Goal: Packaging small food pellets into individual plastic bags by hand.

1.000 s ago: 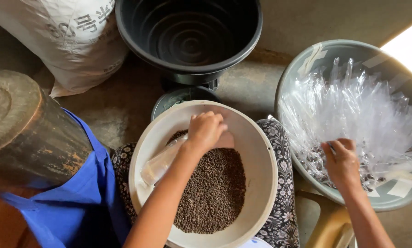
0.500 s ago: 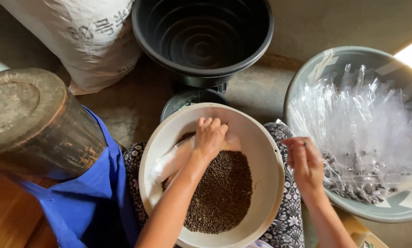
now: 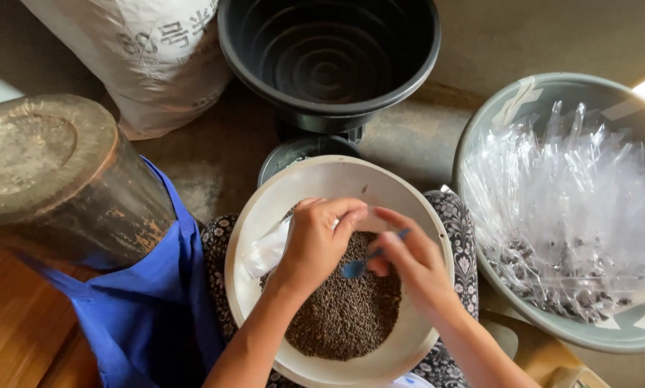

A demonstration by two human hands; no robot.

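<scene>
- Concrete floor [image 3: 214, 172] lies beyond a white bowl [image 3: 265, 215] of brown pellets [image 3: 344, 316].
- Left hand [image 3: 321, 241]: grip closed on a clear bag [image 3: 268, 251].
- Right hand [image 3: 412, 262]: grip pinches a blue spoon [image 3: 357, 267], long axis slanting, scoop end pointing down-left toward the left grip.

A bare concrete floor [image 3: 214, 172] is carrying almost everything here. In the upper left of the frame a white woven sack [image 3: 157, 57] is sitting on it, and just right of that, at top centre, a black plastic tub [image 3: 329, 57] is standing upright. A rusty metal drum [image 3: 56, 179] is standing at the left edge, beside a strip of wooden boards [image 3: 13, 338] in the lower left corner. At the right, a grey basin [image 3: 552, 93] is resting on the floor, holding clear plastic bags [image 3: 574, 194].
</scene>
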